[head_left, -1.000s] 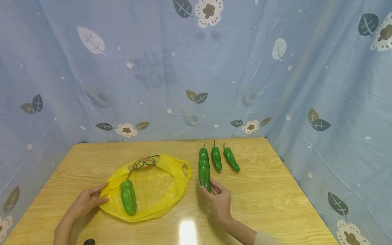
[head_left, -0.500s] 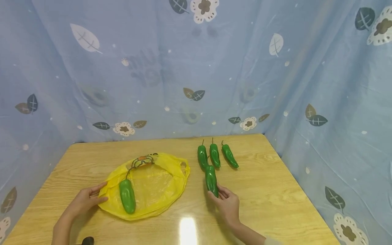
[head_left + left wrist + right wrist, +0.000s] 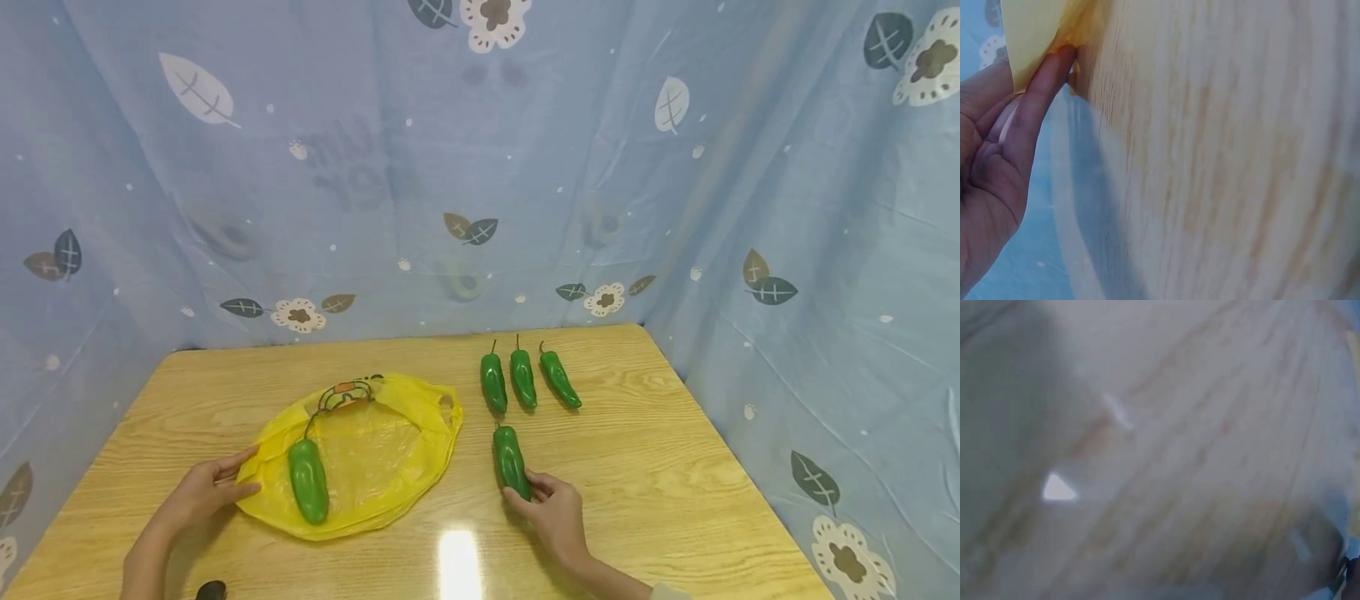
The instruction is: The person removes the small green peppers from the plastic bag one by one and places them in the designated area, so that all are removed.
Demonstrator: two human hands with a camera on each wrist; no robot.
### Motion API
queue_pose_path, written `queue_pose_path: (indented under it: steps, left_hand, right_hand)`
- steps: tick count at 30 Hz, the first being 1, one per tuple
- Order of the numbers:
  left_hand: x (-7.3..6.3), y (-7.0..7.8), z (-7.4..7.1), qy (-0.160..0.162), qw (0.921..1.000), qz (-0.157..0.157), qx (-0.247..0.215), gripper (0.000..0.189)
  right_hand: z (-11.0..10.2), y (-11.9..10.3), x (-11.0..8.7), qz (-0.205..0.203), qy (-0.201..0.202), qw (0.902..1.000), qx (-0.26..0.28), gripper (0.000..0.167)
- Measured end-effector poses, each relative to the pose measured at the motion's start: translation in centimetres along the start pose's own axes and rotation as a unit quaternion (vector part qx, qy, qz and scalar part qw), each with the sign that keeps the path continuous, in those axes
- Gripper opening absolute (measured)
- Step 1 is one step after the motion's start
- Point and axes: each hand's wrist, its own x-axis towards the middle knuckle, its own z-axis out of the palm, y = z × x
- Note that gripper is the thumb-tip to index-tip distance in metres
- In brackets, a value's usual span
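Observation:
In the head view my left hand (image 3: 198, 496) pinches the left edge of a yellow plastic bag (image 3: 438, 446), which lies spread on the table. The left wrist view also shows a fold of the yellow bag (image 3: 1035, 31) between thumb and fingers. On the bag, toward its left side, lies a long green pepper (image 3: 308, 483) with its stem pointing away. My right hand (image 3: 557, 515) holds the lower end of another green pepper (image 3: 510, 454), right of the bag. In the right wrist view the held pepper cannot be made out.
Three green peppers stand in a row behind my right hand: left (image 3: 492, 383), middle (image 3: 522, 379) and right (image 3: 559, 381). A small black object (image 3: 212, 590) shows at the front edge. A blue patterned curtain (image 3: 360, 183) surrounds the wooden table (image 3: 660, 467).
The right hand has drawn its pepper toward the front, away from the row of three, which it overlapped before. The left hand stays on the bag's edge. The head view has shifted slightly.

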Motion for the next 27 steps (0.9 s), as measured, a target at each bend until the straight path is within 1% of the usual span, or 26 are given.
queue_pose_path:
  steps: [5,11,16,19,23,27]
  left_hand:
    - [-0.1,0.0,0.1,0.002,0.9999,0.003,-0.012,0.072]
    - [-0.2,0.0,0.1,0.002,0.9999,0.003,-0.015,0.072]
    - [-0.2,0.0,0.1,0.005,0.9999,0.003,-0.010,0.072]
    - [-0.2,-0.1,0.1,0.004,1.0000,0.002,-0.009,0.072]
    - [-0.1,-0.1,0.1,0.000,0.9999,-0.005,-0.012,0.072]
    - [-0.1,-0.1,0.0,0.000,0.9999,-0.005,-0.010,0.072]
  right_hand:
    - [-0.1,-0.1,0.5,-0.043,-0.024,0.9973,-0.055,0.049]
    - [-0.5,-0.5,1.0,-0.082,-0.049,0.9895,-0.109,0.046]
    - [-0.8,-1.0,1.4,-0.109,-0.093,0.9775,-0.154,0.042]
    - [-0.9,-1.4,1.5,-0.124,-0.112,0.9702,-0.176,0.036]
    - [-0.8,-1.8,1.6,-0.124,-0.125,0.9627,-0.205,0.028]
    - [-0.8,-2.0,1.6,-0.134,-0.119,0.9560,-0.232,0.033]
